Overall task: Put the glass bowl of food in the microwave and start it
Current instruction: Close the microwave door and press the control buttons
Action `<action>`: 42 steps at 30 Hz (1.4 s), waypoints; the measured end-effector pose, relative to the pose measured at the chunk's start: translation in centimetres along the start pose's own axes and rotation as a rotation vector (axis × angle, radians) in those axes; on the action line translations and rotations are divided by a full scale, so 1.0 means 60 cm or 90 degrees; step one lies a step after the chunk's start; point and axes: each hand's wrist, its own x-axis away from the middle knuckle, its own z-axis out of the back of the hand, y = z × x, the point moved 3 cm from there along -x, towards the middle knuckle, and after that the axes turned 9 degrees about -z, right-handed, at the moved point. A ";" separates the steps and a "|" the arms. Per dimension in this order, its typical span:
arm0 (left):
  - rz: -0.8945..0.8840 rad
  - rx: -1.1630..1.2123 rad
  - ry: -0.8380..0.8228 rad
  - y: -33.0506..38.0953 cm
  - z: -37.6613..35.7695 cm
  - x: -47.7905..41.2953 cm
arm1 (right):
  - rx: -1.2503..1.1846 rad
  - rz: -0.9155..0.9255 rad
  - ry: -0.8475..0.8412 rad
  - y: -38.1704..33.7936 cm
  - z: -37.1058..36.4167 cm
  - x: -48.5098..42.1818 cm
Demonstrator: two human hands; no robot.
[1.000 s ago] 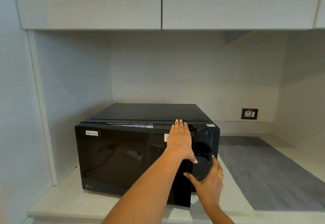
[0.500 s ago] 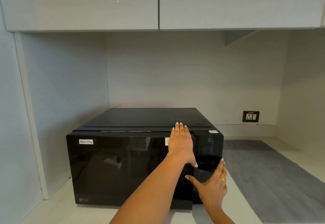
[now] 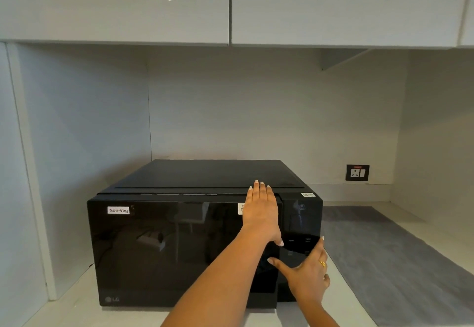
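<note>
A black microwave (image 3: 159, 244) with a "Non-Veg" label stands on the pale counter, its door closed. My left hand (image 3: 261, 213) lies flat against the upper right part of the door, fingers together and pointing up. My right hand (image 3: 305, 272) is spread in front of the control panel (image 3: 302, 224), fingertips at the lower buttons, a gold ring on one finger. The glass bowl of food is not visible; the dark door hides the inside.
A grey mat (image 3: 400, 257) covers the counter right of the microwave. A wall socket (image 3: 357, 172) sits on the back wall. Glossy upper cabinets (image 3: 230, 6) hang overhead. A side wall closes the niche on the left.
The door has gone from slightly ajar to fully closed under my left palm. My right hand has risen a little along the control panel. The view has shifted upward.
</note>
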 end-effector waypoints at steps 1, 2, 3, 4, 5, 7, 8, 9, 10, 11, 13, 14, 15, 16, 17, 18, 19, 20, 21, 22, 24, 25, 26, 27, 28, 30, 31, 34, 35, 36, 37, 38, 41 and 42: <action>0.000 0.000 -0.001 0.000 0.000 0.000 | 0.002 0.001 0.000 0.000 0.001 0.000; -0.001 0.001 -0.002 0.000 0.000 0.000 | 0.004 0.002 -0.001 0.001 0.001 -0.001; -0.002 0.003 -0.002 -0.001 0.001 0.000 | 0.008 0.003 -0.003 0.001 0.001 -0.001; -0.002 0.006 -0.001 0.000 0.000 0.000 | 0.013 0.002 -0.005 0.002 0.000 -0.001; -0.002 0.008 -0.001 -0.001 0.000 0.000 | 0.019 0.001 -0.008 0.001 0.000 -0.001; -0.007 0.012 0.001 -0.002 0.000 0.001 | 0.026 -0.002 -0.013 0.001 -0.001 -0.001; -0.010 0.015 0.003 -0.001 0.000 0.001 | 0.027 -0.004 -0.016 0.001 -0.001 -0.002; -0.013 0.018 0.005 -0.002 -0.001 0.001 | 0.027 -0.006 -0.017 0.002 -0.001 -0.002; -0.016 0.022 0.007 -0.001 0.000 0.001 | 0.027 -0.006 -0.016 0.002 -0.001 -0.003; -0.018 0.025 0.008 -0.002 0.000 0.001 | 0.027 -0.006 -0.015 0.002 -0.001 -0.003; -0.021 0.031 0.012 -0.003 0.001 0.001 | 0.029 -0.007 -0.012 0.002 -0.001 -0.003; -0.022 0.032 0.013 -0.003 0.000 0.000 | 0.029 -0.009 -0.009 0.002 -0.001 -0.004; -0.022 0.033 0.013 -0.004 0.000 -0.001 | 0.029 -0.012 -0.005 0.003 -0.002 -0.004; -0.022 0.034 0.013 -0.004 -0.001 -0.002 | 0.029 -0.015 -0.002 0.003 -0.002 -0.005; -0.022 0.035 0.014 -0.005 -0.001 -0.003 | 0.029 -0.016 0.001 0.003 -0.002 -0.005; -0.022 0.035 0.015 -0.005 -0.002 -0.004 | 0.028 -0.016 0.005 0.003 -0.003 -0.006; -0.023 0.033 0.016 -0.006 -0.002 -0.005 | 0.027 -0.016 0.010 0.003 -0.004 -0.007; -0.024 0.032 0.016 -0.006 -0.002 -0.007 | 0.026 -0.017 0.015 0.002 -0.004 -0.007; -0.024 0.031 0.016 -0.008 -0.003 -0.008 | 0.026 -0.019 0.021 0.002 -0.005 -0.007; -0.024 0.031 0.017 -0.009 -0.004 -0.010 | 0.025 -0.021 0.026 0.002 -0.006 -0.007; -0.022 0.026 0.018 -0.011 -0.006 -0.014 | 0.019 -0.028 0.033 0.004 -0.008 -0.008; -0.020 0.021 0.022 -0.011 -0.008 -0.015 | 0.014 -0.032 0.034 0.007 -0.009 -0.009; -0.018 0.018 0.026 -0.011 -0.009 -0.017 | 0.009 -0.037 0.035 0.008 -0.009 -0.010; -0.018 0.016 0.029 -0.011 -0.010 -0.019 | 0.006 -0.043 0.036 0.010 -0.010 -0.012; -0.017 0.016 0.032 -0.011 -0.011 -0.019 | 0.007 -0.046 0.036 0.011 -0.011 -0.013; -0.016 0.011 0.036 -0.011 -0.010 -0.019 | 0.009 -0.051 0.033 0.010 -0.010 -0.015; -0.015 0.009 0.035 -0.011 -0.010 -0.019 | 0.010 -0.049 0.033 0.011 -0.011 -0.015; -0.017 0.012 0.038 -0.012 -0.011 -0.020 | 0.013 -0.045 0.037 0.011 -0.011 -0.016; -0.016 0.013 0.037 -0.011 -0.011 -0.019 | 0.013 -0.044 0.039 0.012 -0.011 -0.016; -0.015 0.014 0.037 -0.011 -0.012 -0.019 | 0.013 -0.042 0.039 0.013 -0.011 -0.016; -0.015 0.016 0.037 -0.011 -0.012 -0.019 | 0.011 -0.040 0.040 0.013 -0.010 -0.015; -0.015 0.019 0.040 -0.011 -0.012 -0.018 | 0.008 -0.037 0.040 0.013 -0.010 -0.016; -0.017 0.034 0.052 -0.012 -0.012 -0.019 | 0.012 -0.033 0.043 0.013 -0.009 -0.016; -0.017 0.038 0.056 -0.012 -0.013 -0.019 | 0.014 -0.033 0.043 0.013 -0.008 -0.016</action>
